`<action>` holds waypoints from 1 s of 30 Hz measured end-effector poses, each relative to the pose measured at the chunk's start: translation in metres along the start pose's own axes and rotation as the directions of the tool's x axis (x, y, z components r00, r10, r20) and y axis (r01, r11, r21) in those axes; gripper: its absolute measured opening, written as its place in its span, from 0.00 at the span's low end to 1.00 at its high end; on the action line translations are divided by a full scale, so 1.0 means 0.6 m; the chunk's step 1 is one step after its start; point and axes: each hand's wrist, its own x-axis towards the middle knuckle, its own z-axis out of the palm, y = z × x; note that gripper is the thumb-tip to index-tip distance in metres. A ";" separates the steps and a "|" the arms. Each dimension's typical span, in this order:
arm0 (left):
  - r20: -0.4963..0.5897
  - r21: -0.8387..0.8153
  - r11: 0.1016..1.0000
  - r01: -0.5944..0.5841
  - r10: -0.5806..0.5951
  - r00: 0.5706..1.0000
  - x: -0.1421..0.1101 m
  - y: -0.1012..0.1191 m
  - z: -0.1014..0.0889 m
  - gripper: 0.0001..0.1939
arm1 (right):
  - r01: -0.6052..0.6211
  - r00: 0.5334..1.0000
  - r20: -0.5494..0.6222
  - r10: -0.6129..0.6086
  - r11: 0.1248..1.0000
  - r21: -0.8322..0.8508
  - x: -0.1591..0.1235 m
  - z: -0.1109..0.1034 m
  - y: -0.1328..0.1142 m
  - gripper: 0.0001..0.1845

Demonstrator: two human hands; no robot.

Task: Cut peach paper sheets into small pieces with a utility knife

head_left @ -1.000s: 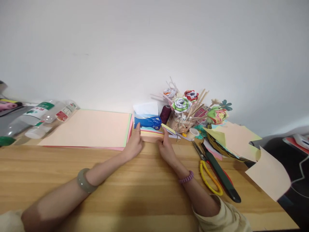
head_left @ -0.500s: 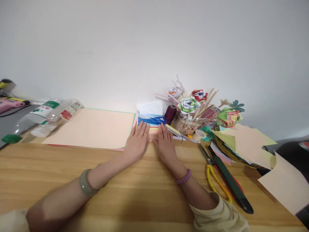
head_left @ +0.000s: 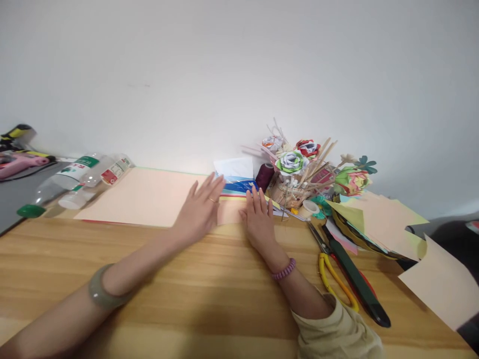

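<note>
My left hand (head_left: 198,208) is over the right end of a stack of large peach paper sheets (head_left: 145,197), its fingers stretched out and slightly raised. Flat on the table, my right hand (head_left: 258,222) has its fingers spread, near the edge of a small pale pink paper piece (head_left: 229,211). That piece lies between the two hands, partly covered. Just behind it sits a blue and white tissue pack (head_left: 236,180). Neither hand grips anything. Whether the left fingertips touch the paper, I cannot tell.
Clear plastic bottles (head_left: 80,172) lie at the left by a pink tool (head_left: 23,164). Purple thread (head_left: 264,177) and paper roses (head_left: 292,163) stand at the back. Yellow-handled scissors (head_left: 329,279), a dark green-handled tool (head_left: 355,279) and loose paper sheets (head_left: 443,281) are at the right.
My left hand has shifted left and lifted a little, away from my right hand. More of the small pink paper shows between them. My right hand has barely moved.
</note>
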 end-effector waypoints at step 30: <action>0.374 -0.450 0.718 0.531 -0.388 0.842 -0.109 -0.199 -0.068 0.17 | 0.221 0.969 -0.101 -0.225 0.974 -0.049 -0.006 -0.012 -0.026 0.27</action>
